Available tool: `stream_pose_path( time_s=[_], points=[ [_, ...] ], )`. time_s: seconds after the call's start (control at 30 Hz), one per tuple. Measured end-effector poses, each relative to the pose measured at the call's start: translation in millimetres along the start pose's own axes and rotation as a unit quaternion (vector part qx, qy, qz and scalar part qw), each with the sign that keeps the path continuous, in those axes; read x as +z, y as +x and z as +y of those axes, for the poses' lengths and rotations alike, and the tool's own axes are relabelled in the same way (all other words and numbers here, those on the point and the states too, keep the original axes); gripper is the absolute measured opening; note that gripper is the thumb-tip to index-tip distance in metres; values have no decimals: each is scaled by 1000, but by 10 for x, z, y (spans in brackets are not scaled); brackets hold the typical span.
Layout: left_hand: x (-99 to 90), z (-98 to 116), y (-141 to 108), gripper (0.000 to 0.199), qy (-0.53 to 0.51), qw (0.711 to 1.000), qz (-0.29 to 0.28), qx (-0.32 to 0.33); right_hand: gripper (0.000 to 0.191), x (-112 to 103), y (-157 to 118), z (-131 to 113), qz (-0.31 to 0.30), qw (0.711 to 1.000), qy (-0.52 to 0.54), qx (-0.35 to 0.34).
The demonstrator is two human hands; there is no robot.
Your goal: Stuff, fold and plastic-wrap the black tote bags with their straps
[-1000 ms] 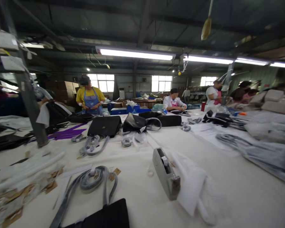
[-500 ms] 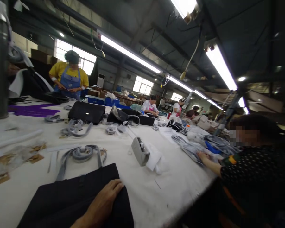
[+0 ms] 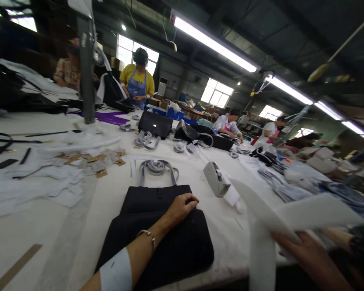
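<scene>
A black handbag point(image 3: 170, 246) lies on the white table in front of me, its grey-wrapped handles pointing away. Across its upper right part rests my left hand point(image 3: 182, 207), fingers bent together at the bag's edge. On that wrist are a bracelet and a pale cuff. Blurred at the lower right, my right hand point(image 3: 306, 252) is closed on white foam strips point(image 3: 262, 246) that fan out above and below it. A coil of grey-wrapped strap point(image 3: 155, 166) sits between the handles.
A grey tape dispenser point(image 3: 214, 180) stands beyond the bag. Several wrapped black bags point(image 3: 155, 124) lie farther back. Scraps point(image 3: 57, 178) cover the left, near a metal post point(image 3: 87, 72). A co-worker's arm point(image 3: 339, 238) is close on the right; other people work behind.
My view has swung left. My right hand has come into view with white foam strips. My left hand stays on the bag, its fingers now more bent.
</scene>
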State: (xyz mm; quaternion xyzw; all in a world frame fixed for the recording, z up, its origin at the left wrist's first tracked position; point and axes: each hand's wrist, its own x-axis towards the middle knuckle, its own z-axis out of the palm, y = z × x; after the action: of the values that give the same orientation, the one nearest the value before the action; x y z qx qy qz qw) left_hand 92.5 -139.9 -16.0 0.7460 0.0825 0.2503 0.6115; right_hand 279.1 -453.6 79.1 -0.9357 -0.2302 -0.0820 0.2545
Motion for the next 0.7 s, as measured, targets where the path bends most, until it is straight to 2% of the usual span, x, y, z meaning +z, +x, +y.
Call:
stream_pose_path(
  time_s=[0.07,0.1,0.13,0.23,0.33,0.4,0.47,0.7],
  points=[
    [-30,6,34,30,-113,993,27,-37,27,292,344,-471,-103,994,19,-28],
    [-37,5,45,33,-168,984,35,-47,30,453,489,-735,-157,985,16,-63],
    [-39,4,52,35,-216,974,42,-55,30,624,617,-1004,-181,978,1,-104],
    [-33,4,58,39,-301,947,76,-84,31,1176,931,-1721,-205,951,-91,-211],
    [-36,12,63,40,-348,923,120,-110,28,1710,1195,-2158,-201,941,-135,-238],
    [-50,17,65,40,-378,908,135,-120,27,1994,1340,-2270,-210,945,-115,-224],
    [-70,27,66,38,-399,897,140,-126,32,2194,1437,-2265,-213,952,-82,-203],
    [-164,70,87,29,-420,878,193,-122,59,2502,1403,-1997,-143,980,29,-138]
  ],
)
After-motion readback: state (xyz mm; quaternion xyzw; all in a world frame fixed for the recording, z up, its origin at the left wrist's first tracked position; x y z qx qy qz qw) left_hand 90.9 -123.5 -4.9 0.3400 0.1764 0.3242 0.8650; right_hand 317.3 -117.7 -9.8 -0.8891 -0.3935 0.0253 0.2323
